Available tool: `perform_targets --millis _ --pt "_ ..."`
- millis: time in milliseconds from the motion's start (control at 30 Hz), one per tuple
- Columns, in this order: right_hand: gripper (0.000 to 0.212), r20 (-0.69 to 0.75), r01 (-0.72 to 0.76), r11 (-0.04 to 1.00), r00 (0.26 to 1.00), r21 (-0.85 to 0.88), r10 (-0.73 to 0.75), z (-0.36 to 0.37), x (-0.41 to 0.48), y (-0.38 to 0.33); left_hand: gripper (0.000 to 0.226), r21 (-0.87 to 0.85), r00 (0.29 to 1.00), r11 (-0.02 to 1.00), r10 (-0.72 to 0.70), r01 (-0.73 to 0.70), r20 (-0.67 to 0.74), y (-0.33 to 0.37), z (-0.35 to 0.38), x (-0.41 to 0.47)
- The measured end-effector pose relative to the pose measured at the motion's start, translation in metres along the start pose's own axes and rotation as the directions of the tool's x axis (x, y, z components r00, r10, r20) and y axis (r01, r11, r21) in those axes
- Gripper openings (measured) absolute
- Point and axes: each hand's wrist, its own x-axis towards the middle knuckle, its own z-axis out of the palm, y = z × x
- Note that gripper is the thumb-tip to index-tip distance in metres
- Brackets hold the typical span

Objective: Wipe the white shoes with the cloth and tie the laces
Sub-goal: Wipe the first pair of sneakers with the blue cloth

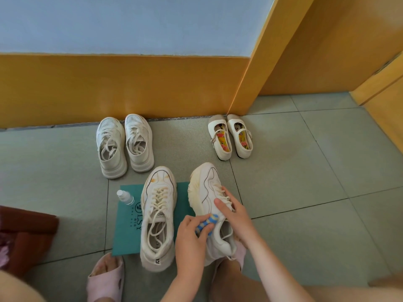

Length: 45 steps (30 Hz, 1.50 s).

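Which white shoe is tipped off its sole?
The near-right sneaker: the right hand holds it tilted while the left hand presses the cloth on it. Its mate and the far pairs stand flat.

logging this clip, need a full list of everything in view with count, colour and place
flat sneaker: 1, white, yellowed, on the mat
held sneaker: 1, white, yellowed sole, tilted, at the mat's right edge
cloth: 1, blue striped, against the held sneaker's side
mat: 1, teal, on the floor
spray bottle: 1, clear, lying on the mat's far left corner
lace-up pair: 2, off-white, by the wall, left
strap shoes: 2, cream, patterned insoles, by the wall corner, right
red fabric: 1, dark red, left edge
slippers: 2, pink, on the person's feet
floor: grey-green tiles
left hand: grips the cloth
right hand: holds the held sneaker at its laces
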Motion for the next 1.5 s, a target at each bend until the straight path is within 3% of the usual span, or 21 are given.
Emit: perform_targets --millis 167,567,800,900,1000,1167,1400,1500 --pt "0.057 -0.023 0.027 0.999 0.999 -0.036 -0.027 0.005 0.001 -0.001 0.020 -0.002 1.000 1.000 0.020 -0.020 -0.005 -0.005 -0.003 -0.007" --pt "0.059 -0.038 0.033 0.996 0.999 -0.081 -0.036 0.011 0.000 -0.003 0.024 -0.031 1.000 0.999 0.010 -0.009 0.029 -0.010 -0.009 -0.032" --pt "0.058 -0.056 0.031 0.994 0.998 -0.109 -0.038 0.015 -0.003 -0.007 0.060 -0.009 0.999 0.999 0.035 -0.035 -0.021 -0.029 0.000 -0.062" --pt "0.059 -0.050 0.027 0.993 0.998 -0.116 -0.033 0.017 -0.005 -0.009 0.065 -0.023 0.996 0.999 0.042 -0.044 -0.075 -0.032 0.002 -0.065" --pt "0.060 -0.041 0.033 0.993 0.998 -0.117 -0.038 0.020 -0.006 -0.009 0.057 -0.088 0.995 0.996 0.006 -0.015 -0.104 -0.021 -0.008 -0.066" --pt "0.066 -0.046 0.045 0.982 0.998 -0.183 -0.054 0.032 -0.001 -0.008 0.022 -0.277 0.984 0.961 -0.026 -0.024 -0.175 0.022 -0.047 -0.049" --pt "0.066 -0.146 0.017 0.844 0.983 -0.536 -0.113 0.059 -0.001 0.000 0.018 -0.324 0.947 0.946 -0.106 0.001 -0.304 0.042 -0.088 -0.003" --pt "0.065 -0.170 -0.020 0.805 0.980 -0.593 -0.102 0.065 -0.002 -0.003 0.026 -0.327 0.939 0.945 -0.136 0.027 -0.315 0.048 -0.096 0.010"
